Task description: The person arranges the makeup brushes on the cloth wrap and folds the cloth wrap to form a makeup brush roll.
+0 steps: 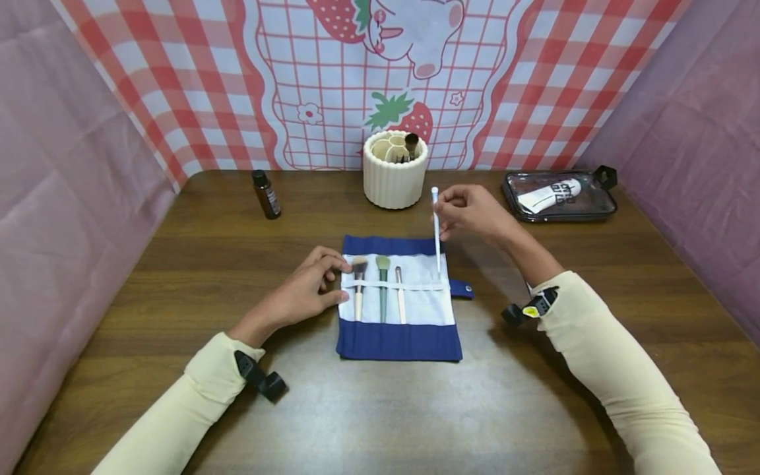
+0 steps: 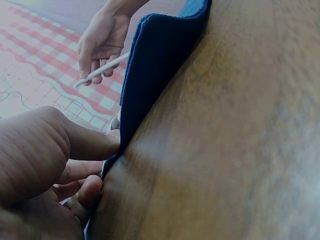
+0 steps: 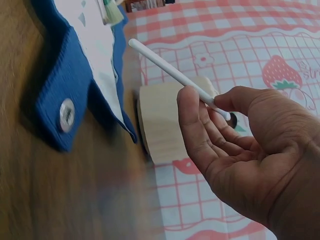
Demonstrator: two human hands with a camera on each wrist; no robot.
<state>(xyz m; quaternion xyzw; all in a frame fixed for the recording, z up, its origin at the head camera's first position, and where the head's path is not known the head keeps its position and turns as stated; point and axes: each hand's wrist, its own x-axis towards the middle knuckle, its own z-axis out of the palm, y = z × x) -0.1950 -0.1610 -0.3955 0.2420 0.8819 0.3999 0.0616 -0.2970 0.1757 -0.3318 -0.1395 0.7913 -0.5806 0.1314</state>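
Observation:
A blue brush roll (image 1: 400, 342) with white lining lies unrolled. Under its white band (image 1: 420, 286) sit a fluffy brush (image 1: 359, 290), a green-handled brush (image 1: 382, 290) and a thin brush (image 1: 400, 297). My left hand (image 1: 305, 287) holds the roll's left edge, thumb (image 2: 95, 142) and fingers curled at the fabric. Above the roll's right side, my right hand (image 1: 475, 211) pinches a slim white makeup brush (image 3: 162, 65) between thumb and fingers. The white brush stands nearly upright, lower end over the band's right part; its bristles cannot be made out.
Behind the roll stands a cream ribbed holder (image 1: 394, 178) with a dark brush inside. A dark bottle (image 1: 266, 194) is at back left. At back right lies a clear pouch (image 1: 561, 210) with a white tube. The roll's snap tab (image 1: 461, 289) sticks out rightward.

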